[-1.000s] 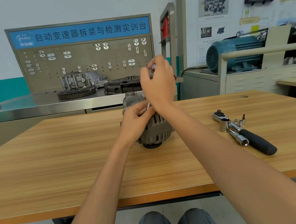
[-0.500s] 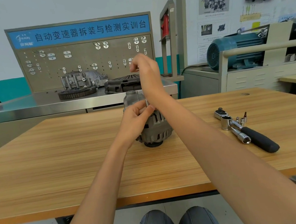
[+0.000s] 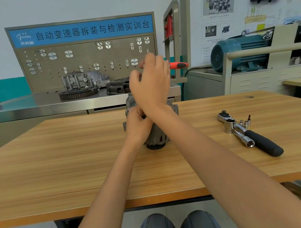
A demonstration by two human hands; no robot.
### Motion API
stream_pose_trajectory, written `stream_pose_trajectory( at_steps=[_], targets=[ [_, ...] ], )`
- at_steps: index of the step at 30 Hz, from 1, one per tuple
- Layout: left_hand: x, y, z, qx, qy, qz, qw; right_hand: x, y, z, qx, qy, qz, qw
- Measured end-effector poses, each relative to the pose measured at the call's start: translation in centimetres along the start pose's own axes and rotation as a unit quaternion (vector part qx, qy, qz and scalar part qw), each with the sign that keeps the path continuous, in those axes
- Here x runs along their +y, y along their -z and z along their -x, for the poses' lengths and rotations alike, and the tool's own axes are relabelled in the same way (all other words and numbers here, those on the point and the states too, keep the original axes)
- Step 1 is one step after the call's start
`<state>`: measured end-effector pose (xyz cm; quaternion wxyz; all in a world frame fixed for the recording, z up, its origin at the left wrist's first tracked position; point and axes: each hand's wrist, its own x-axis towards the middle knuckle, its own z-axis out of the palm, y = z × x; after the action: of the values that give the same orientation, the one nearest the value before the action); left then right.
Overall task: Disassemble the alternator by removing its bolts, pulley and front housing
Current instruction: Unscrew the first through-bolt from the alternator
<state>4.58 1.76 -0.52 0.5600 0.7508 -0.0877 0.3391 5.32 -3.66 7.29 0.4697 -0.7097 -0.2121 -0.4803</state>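
Right hand [image 3: 150, 80] raised above unit, fingers curled round orange-handled screwdriver [image 3: 178, 65]. Left hand [image 3: 138, 126] grips top of grey ribbed cast-metal alternator [image 3: 157, 137], steadying it. Alternator stands upright mid-way across wooden surface [image 3: 58, 159], housing still joined. Judged early: bolts in progress; pulley, front housing left. Chrome ratchet wrench with black grip [image 3: 249, 133] lies well apart, right.
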Motion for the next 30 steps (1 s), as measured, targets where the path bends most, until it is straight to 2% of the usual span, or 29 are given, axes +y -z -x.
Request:
stream_pose_trajectory(
  at_steps=[4,6,9,12,14,18,21,25,30],
  targets=[
    [-0.3,-0.9,0.4,0.044,-0.041,-0.031,0.998,0.4,-0.1,-0.3,0.005,-0.031,-0.064,0.997],
    [-0.5,-1.1,0.5,0.043,-0.064,-0.037,0.996,0.7,0.1,-0.5,-0.009,-0.063,-0.149,0.987],
    [-0.4,-1.0,0.5,0.037,-0.095,-0.062,0.993,1.3,0.8,-1.2,-0.057,-0.158,-0.301,0.939],
    [0.1,-1.1,0.7,0.028,-0.092,-0.061,0.993,2.4,1.4,-2.0,-0.055,-0.235,-0.359,0.902],
    [0.3,-1.2,0.8,0.03,-0.081,-0.058,0.995,3.6,1.8,-1.9,-0.034,-0.256,-0.364,0.895],
    [0.2,-1.2,0.7,0.042,-0.091,-0.064,0.993,4.9,2.3,-1.4,-0.016,-0.238,-0.368,0.898],
    [0.1,-1.1,0.7,0.04,-0.089,-0.055,0.994,4.2,2.0,-1.5,-0.023,-0.167,-0.362,0.917],
    [0.1,-1.0,0.8,0.033,-0.079,-0.024,0.996,2.7,1.5,-2.1,-0.081,-0.104,-0.328,0.935],
    [0.5,-0.9,0.8,0.031,-0.066,-0.021,0.997,2.1,1.2,-2.3,-0.145,-0.066,-0.32,0.934]
  ],
)
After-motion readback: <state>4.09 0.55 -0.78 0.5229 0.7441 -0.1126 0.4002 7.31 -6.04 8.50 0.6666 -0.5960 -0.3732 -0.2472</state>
